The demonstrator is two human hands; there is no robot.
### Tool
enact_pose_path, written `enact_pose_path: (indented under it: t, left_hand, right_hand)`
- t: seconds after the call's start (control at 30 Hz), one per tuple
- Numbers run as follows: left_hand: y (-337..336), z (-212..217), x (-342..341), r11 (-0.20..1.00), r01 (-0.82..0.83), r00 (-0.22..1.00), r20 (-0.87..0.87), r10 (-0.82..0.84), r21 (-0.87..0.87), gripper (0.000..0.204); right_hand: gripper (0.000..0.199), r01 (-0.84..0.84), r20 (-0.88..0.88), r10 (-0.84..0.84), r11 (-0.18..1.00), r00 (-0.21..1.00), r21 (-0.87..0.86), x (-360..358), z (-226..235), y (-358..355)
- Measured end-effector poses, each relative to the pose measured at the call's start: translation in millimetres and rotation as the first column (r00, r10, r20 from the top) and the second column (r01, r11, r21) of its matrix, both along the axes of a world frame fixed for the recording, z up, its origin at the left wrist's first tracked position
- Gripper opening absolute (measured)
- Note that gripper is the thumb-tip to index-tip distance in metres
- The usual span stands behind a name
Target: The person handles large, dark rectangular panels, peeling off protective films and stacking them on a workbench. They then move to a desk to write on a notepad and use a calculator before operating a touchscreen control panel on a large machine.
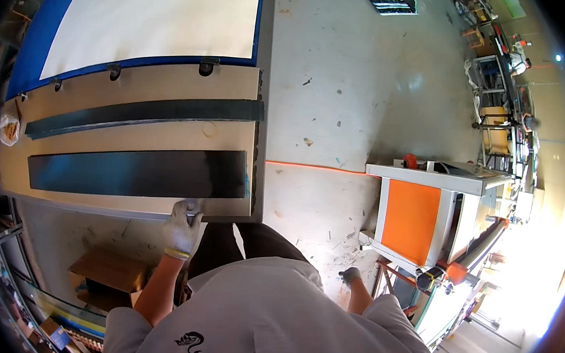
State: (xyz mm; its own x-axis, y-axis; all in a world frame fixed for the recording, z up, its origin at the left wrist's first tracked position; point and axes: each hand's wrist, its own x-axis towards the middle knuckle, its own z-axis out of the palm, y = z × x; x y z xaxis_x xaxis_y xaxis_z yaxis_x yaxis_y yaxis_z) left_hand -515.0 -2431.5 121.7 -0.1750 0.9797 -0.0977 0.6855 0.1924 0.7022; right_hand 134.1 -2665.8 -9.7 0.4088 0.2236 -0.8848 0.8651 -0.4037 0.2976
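- At the left end of the brown-topped table (165, 138), a small clear bag (8, 127) sits with something orange-brown inside.
- Under the table's near edge I see an open cardboard box (109, 270).
- On the table, close to its near edge, lies the wide dark panel (136, 172), long axis left to right, roughly along that edge; a narrower dark strip (145, 117) lies beyond it.
- At the table's near edge is the gloved left hand (182, 228), nearer of the two; the panel lies just ahead of its fingers, apart from them. Whether they grip the edge, I can't tell.
- Right of the table, well apart from the panel, hangs the gloved right hand (350, 276); its finger state is unclear.
- Farther right of the table stands an orange-sided frame (411, 221).
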Motion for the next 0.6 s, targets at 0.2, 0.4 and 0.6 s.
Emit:
enact_pose_path:
  t: [0.2, 0.4, 0.6]
  left_hand:
    - [2.8, 10.0, 52.5, 0.992, 0.022, 0.992, -0.121, -0.037, -0.125, 0.029]
    - [9.7, 9.6, 122.1, 0.997, -0.057, 0.981, -0.187, 0.045, -0.057, 0.034]
    - [43.7, 30.9, 219.2, 0.929, -0.309, 0.949, -0.136, 0.285, -0.206, 0.036]
  right_hand:
    - [0.023, -0.086, 0.161, 0.016, 0.892, 0.987, 0.444, -17.8, 43.0, 103.0]
    - [0.015, -0.137, 0.054, 0.137, 0.714, 0.989, 0.686, -21.8, 60.5, 254.0]
    - [0.017, -0.209, -0.019, 0.277, 0.766, 0.961, 0.608, 108.2, 57.5, 292.4]
